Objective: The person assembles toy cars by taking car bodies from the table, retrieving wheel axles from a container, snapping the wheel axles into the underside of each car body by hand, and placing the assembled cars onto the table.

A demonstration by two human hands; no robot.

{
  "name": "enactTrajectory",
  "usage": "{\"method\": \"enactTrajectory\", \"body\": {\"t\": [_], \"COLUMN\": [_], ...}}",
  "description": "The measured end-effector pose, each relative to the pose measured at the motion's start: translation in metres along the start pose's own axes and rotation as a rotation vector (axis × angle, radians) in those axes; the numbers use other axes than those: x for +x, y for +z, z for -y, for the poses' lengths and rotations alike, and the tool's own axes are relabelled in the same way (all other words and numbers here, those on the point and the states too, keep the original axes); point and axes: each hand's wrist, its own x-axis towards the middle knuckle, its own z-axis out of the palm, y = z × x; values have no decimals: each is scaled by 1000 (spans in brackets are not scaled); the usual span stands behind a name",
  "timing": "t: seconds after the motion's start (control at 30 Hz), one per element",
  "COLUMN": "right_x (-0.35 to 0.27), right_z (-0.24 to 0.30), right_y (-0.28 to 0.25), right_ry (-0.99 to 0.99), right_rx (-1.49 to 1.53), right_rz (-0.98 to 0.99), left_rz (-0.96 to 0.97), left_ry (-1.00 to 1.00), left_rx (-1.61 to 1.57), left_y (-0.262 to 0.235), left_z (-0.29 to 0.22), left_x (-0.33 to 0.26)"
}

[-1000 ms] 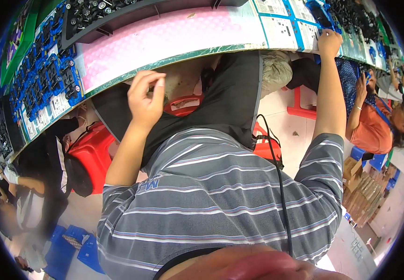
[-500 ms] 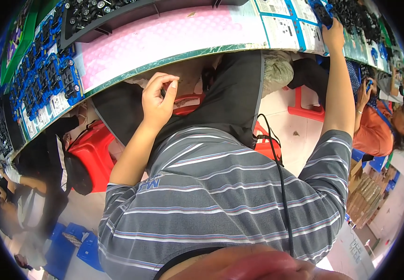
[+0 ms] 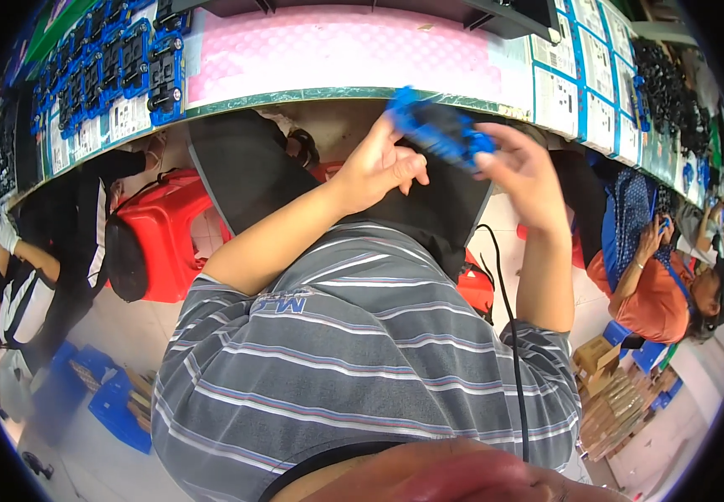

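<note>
Between your two raised hands, just below the green-edged lip of the workbench (image 3: 312, 94), sits the blue and black part (image 3: 439, 132). Your left hand (image 3: 379, 167) meets its left end: the fingers are curled in narrow, and a fingertip (image 3: 395, 125) presses up against the blue corner from beneath. Your right hand (image 3: 523, 171) takes the right end, its fingers bent over the top and side of the blue frame, so the piece spans the gap from one hand to the other, tilted down toward your right. Motion blur hides how far each thumb wraps around it. Behind the part lies the pink mat (image 3: 337, 50) on the bench, with a row of blue fixtures (image 3: 119, 63) to your left and white printed sheets (image 3: 580, 92) to your right. Under your left forearm stands a red plastic stool (image 3: 165, 243).
</note>
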Motion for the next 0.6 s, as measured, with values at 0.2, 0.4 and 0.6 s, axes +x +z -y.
{"method": "enactTrajectory", "body": {"t": [0.2, 0.4, 0.6], "right_x": [71, 176, 196], "right_z": [77, 124, 132], "right_y": [-1, -21, -15], "right_ry": [-487, -249, -201], "right_rx": [-738, -999, -993], "right_rz": [-312, -285, -190], "left_rz": [-115, -148, -213], "left_ry": [-70, -63, -66], "left_rx": [-217, -227, -235], "left_y": [-13, -14, -19], "left_z": [-13, -12, -11], "left_x": [-13, -18, -31]}}
